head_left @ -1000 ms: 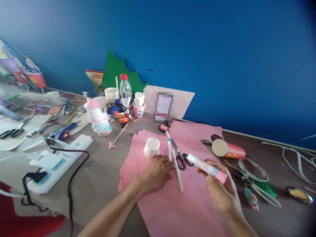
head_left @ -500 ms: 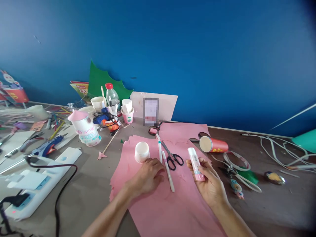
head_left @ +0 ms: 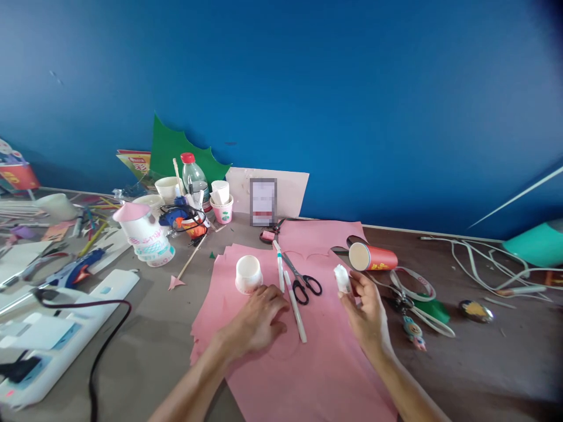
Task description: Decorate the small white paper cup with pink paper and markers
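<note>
My right hand (head_left: 368,316) holds a glue stick (head_left: 342,279) above the pink paper, its white end tipped up and its lower part hidden by my fingers. My left hand (head_left: 259,313) lies palm down on the pink paper (head_left: 308,384), fingers loosely bent and apart. Just beyond its fingertips stands a white paper cup (head_left: 248,275). A faint curved outline shows on the paper beneath that hand. Between my hands are a white marker (head_left: 295,308), a second marker with a blue band (head_left: 279,265) and black-handled scissors (head_left: 303,282).
A red paper cup (head_left: 373,257) lies on its side at the right, near a strap with a keychain (head_left: 412,333). At left stand a tower of decorated cups (head_left: 147,240) and a white power strip (head_left: 83,328) with a dark cable. A bottle (head_left: 193,181) stands farther back.
The glue stick has been turned in my right hand, so less of its barrel shows. My left hand stays nearly in place. The whole view has shifted slightly.
</note>
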`<control>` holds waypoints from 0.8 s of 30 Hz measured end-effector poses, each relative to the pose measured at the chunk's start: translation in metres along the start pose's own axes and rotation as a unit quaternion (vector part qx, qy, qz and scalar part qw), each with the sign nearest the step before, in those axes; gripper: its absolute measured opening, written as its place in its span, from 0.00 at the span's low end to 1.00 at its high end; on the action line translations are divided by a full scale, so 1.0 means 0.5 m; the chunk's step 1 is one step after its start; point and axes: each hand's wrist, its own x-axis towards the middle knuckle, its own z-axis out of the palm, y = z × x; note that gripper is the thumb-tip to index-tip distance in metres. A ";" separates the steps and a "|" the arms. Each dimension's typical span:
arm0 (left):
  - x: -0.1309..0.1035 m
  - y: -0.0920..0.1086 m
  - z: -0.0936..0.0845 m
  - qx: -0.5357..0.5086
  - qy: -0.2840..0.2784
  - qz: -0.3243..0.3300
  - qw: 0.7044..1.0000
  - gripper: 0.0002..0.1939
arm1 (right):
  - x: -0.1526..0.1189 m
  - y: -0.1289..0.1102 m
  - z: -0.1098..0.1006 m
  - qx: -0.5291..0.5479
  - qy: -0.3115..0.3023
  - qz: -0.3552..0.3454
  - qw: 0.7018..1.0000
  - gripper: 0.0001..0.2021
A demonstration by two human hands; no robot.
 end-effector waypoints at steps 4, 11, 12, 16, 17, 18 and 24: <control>0.001 -0.003 0.006 0.013 0.001 -0.004 1.000 0.10 | 0.013 0.009 -0.009 -0.091 0.045 -0.056 0.993 0.26; 0.004 -0.004 0.011 0.027 0.002 -0.007 1.000 0.08 | 0.055 0.037 -0.033 -0.118 0.114 -0.064 0.984 0.28; 0.004 -0.004 0.011 0.030 -0.002 -0.007 1.000 0.09 | 0.060 0.039 -0.036 -0.140 0.123 -0.065 0.980 0.28; 0.001 -0.002 0.010 0.040 -0.006 -0.006 0.999 0.10 | 0.066 0.041 -0.039 -0.282 0.119 -0.091 0.948 0.23; 0.000 -0.002 0.010 0.043 -0.005 -0.006 0.999 0.10 | 0.065 0.041 -0.039 -0.315 0.115 -0.101 0.936 0.21; -0.001 -0.002 0.010 0.048 -0.003 -0.005 0.999 0.09 | 0.063 0.040 -0.039 -0.343 0.113 -0.112 0.926 0.21; -0.006 -0.001 0.009 0.077 0.004 -0.011 0.997 0.04 | 0.053 0.039 -0.043 -0.455 0.064 -0.137 0.877 0.20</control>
